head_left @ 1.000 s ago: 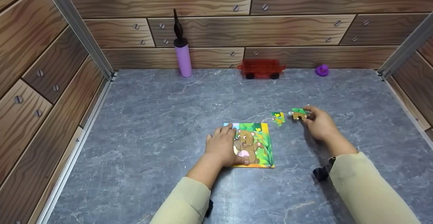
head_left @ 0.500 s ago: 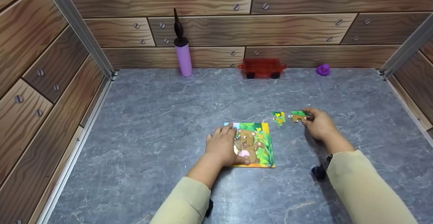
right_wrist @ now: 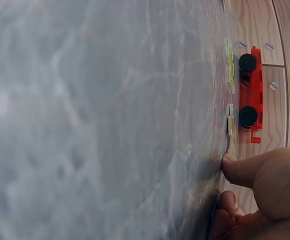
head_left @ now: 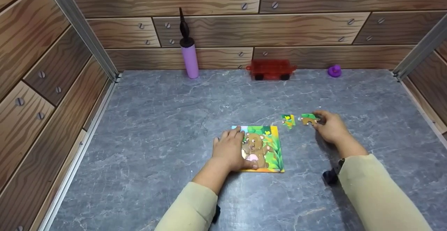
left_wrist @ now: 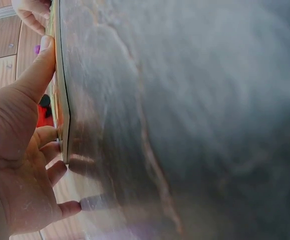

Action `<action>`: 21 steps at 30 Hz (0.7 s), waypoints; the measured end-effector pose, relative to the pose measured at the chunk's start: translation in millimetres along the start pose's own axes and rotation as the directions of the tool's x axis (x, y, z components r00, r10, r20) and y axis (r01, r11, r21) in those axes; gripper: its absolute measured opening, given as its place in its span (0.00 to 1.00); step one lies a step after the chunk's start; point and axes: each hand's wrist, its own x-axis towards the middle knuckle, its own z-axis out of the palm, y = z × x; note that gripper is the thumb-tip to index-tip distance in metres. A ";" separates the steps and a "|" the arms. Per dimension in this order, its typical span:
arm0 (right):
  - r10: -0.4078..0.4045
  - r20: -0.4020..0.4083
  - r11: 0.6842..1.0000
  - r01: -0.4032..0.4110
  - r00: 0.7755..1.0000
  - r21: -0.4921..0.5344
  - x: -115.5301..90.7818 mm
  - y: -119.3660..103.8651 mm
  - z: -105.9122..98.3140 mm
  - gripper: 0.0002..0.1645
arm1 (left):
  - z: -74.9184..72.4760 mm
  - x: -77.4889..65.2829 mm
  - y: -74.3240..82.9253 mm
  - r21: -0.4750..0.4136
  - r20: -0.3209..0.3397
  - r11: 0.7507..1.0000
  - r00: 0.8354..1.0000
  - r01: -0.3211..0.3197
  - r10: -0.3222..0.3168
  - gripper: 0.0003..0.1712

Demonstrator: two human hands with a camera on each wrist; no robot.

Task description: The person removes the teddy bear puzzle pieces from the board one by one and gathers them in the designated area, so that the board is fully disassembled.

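Observation:
A square jigsaw puzzle point(head_left: 267, 147) with a brown bear on it lies on the grey marbled table. My left hand point(head_left: 228, 150) rests on its left part with fingers spread, the thumb by the near edge; this covers the left of the picture. In the left wrist view, the thumb presses the thin board point(left_wrist: 61, 100) and other fingertips touch around its corner. To the right, my right hand point(head_left: 330, 128) pinches a green and brown puzzle piece point(head_left: 308, 119) at its right edge, at the table surface. A second, yellow and green piece point(head_left: 288, 120) lies between that piece and the puzzle.
Along the back wall stand a purple hand pump point(head_left: 190, 61) with a black nozzle, a red toy wagon point(head_left: 271, 69) and a small purple rubber duck point(head_left: 335, 71). Wood-patterned panels point(head_left: 216, 32) enclose the table at the back and sides.
The right hand has shifted the pinched piece very slightly, and the piece appears a little flatter. The left hand has stayed on the puzzle. The head view has tilted a touch.

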 end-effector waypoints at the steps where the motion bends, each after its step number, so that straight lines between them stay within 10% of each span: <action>1: 0.004 0.002 1.000 -0.004 1.000 -0.001 -0.1 0.0 -0.3 0.30 | -0.1 0.0 0.0 0.001 0.002 1.000 1.000 0.000 0.000 0.70; 14: 0.054 -0.038 0.998 -0.052 0.998 0.039 -11.1 -14.0 5.6 0.38 | 1.2 0.1 -0.6 0.006 -0.006 1.000 1.000 -0.004 0.004 0.70; 21: -0.077 -0.152 0.986 0.098 0.985 0.134 -22.4 -55.1 26.9 0.34 | 0.9 0.2 0.0 -0.001 -0.009 1.000 1.000 -0.001 0.001 0.70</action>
